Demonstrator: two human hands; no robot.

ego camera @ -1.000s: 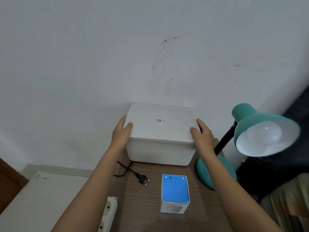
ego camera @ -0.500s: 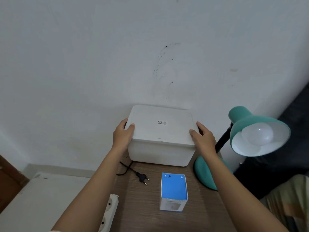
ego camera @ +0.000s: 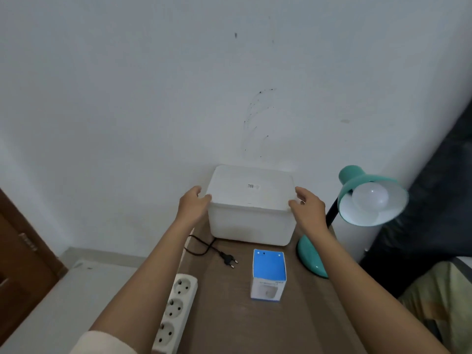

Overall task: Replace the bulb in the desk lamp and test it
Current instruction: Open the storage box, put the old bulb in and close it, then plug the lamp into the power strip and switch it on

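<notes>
The left hand [ego camera: 193, 206] and right hand [ego camera: 309, 208], fingers curled round the lid edges of the white plastic storage box [ego camera: 251, 221], appear to be opening it; an even upward lift likely comes next.

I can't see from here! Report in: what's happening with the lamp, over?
Left hand and right hand grip white box lid ends. Bulb sits in lamp, plug lying loose. Blue carton untouched; nothing covers shade.

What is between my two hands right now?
The white lidded box, gripped at its lid edges by your left hand and right hand, seen in the head view.
</notes>
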